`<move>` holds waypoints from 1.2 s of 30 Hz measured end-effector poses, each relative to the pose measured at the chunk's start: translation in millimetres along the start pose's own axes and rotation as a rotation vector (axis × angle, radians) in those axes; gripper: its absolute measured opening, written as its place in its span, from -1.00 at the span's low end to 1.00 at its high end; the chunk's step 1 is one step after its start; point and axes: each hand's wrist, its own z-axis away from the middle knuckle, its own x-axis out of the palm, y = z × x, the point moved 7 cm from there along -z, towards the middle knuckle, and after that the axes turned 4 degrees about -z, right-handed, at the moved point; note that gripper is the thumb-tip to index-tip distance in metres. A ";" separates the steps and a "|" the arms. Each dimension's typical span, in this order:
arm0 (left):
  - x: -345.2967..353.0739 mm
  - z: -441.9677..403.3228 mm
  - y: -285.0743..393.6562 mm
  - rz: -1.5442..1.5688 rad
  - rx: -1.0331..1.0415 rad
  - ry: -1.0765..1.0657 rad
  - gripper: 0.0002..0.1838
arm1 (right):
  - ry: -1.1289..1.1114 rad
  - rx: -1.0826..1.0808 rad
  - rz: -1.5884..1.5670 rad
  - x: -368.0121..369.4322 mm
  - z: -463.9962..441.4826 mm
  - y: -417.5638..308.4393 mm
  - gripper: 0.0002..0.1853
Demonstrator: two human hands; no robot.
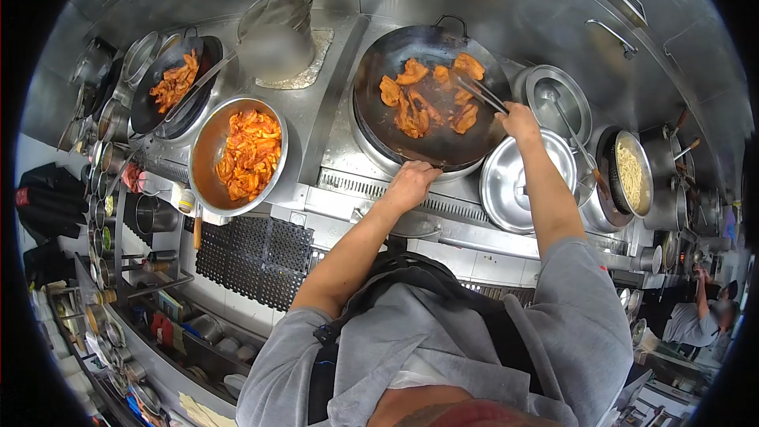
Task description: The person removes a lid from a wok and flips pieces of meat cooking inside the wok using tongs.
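A large dark wok [379,142] sits on the range in front of me, with several orange-red pieces of meat [412,117] spread over its bottom. My right hand [519,121] is closed round metal tongs [492,100] at the wok's right side; their tips reach in among the upper right pieces. At the near rim of the wok is my left hand [414,183], its fingers bent together over the edge, perhaps on a cloth or handle that I cannot make out. A steel bowl [199,160] full of red-orange marinated meat [250,155] stands to the left.
Farther left, a smaller wok [146,111] holds more meat, near a wire strainer [275,12]. Right of the large wok are steel lids or bowls [494,182], a ladle [571,120] and a pan of noodles [628,174]. Another person [696,324] stands far right.
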 end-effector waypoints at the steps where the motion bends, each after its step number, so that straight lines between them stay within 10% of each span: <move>1: -0.5 0.3 0.4 -0.004 0.001 -0.001 -0.73 | -0.003 -0.002 0.003 -1.9 2.1 -2.0 -0.61; 36: -0.4 0.9 -1.2 0.006 0.002 0.019 -0.70 | -0.080 -0.158 0.181 36.8 11.7 -32.3 -0.71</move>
